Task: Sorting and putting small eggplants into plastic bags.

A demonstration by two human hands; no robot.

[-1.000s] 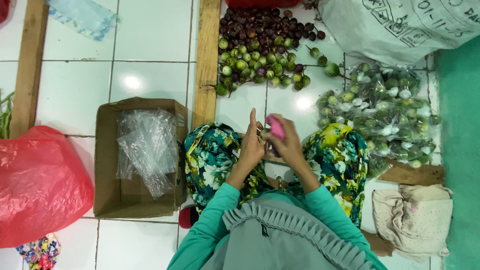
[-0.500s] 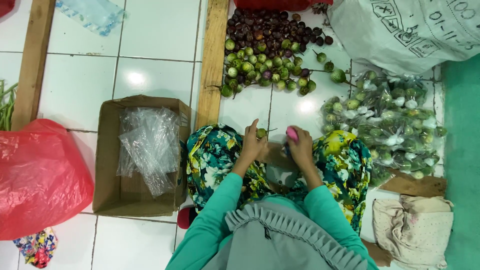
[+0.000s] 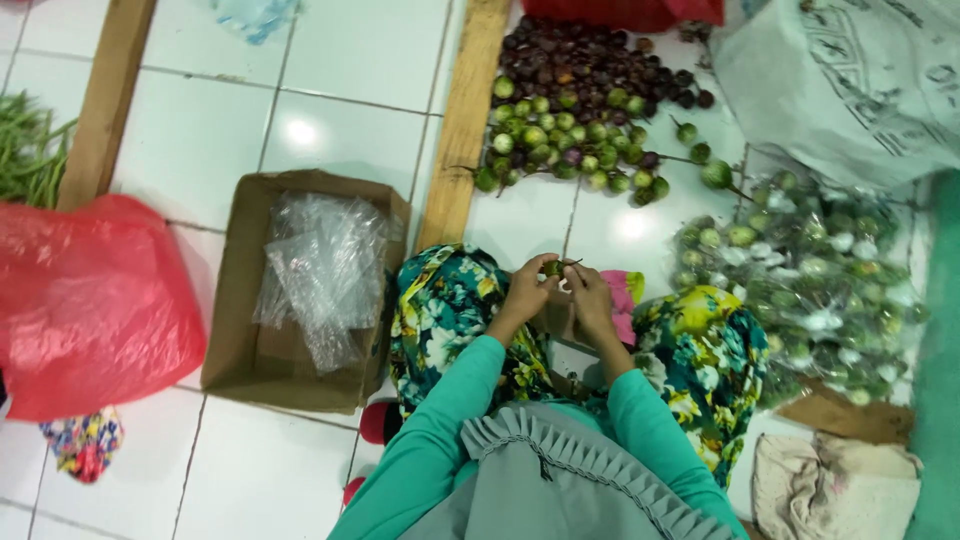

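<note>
Landmark: the cardboard box (image 3: 300,290), set open-topped on the white tiled floor (image 3: 180,140).

Left of the box, a red plastic bag (image 3: 85,300) is slumped on the tiles; beyond it some green beans (image 3: 30,150) are seen at the frame edge. Inside the box a wad of clear plastic bags (image 3: 325,270) is kept, prob. so they stay within reach and don't drift.

Right of the box, a small green fruit w/ stem (image 3: 553,266) is held between both hands over the lap. The left hand (image 3: 527,288) is closed round it from one side, fingers curled and pinching. The right hand (image 3: 590,300) meets it from the other side, fingers bent at the stem end; how firm that grip is can't be told. A pink object (image 3: 625,300) is partly hidden behind the right hand.

Up and right of the box, a wooden plank (image 3: 465,120) is laid as an edge, and the loose pile of green and dark purple fruit (image 3: 585,110) is held back by it. Further right, filled clear packets (image 3: 810,270) are heaped apart from the loose pile. A white sack (image 3: 850,80) and a cloth (image 3: 830,485) lie at the far right.

Floor: glossy, w/ lamp glare.
</note>
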